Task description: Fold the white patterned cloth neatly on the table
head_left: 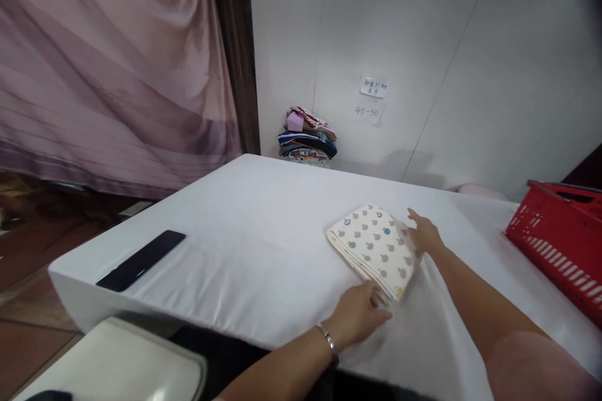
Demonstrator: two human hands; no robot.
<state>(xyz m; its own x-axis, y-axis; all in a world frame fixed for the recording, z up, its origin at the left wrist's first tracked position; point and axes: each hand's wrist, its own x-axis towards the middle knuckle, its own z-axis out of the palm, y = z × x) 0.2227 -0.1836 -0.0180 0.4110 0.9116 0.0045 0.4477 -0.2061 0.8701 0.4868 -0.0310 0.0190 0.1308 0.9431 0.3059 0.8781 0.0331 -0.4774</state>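
Left hand: fingers are curling at six o'clock of the folded cloth, whether gripping cannot be told; right hand: open, fingers spreading at its three o'clock edge; cloth: lying flat between them on the white table; red basket: standing at three o'clock; black slab: lying at nine; clothes stack: rising at eleven.

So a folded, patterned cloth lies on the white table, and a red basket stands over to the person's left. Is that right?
Not quite: the head view shows the red basket over to the person's right. The folded, patterned cloth does lie on the white table.
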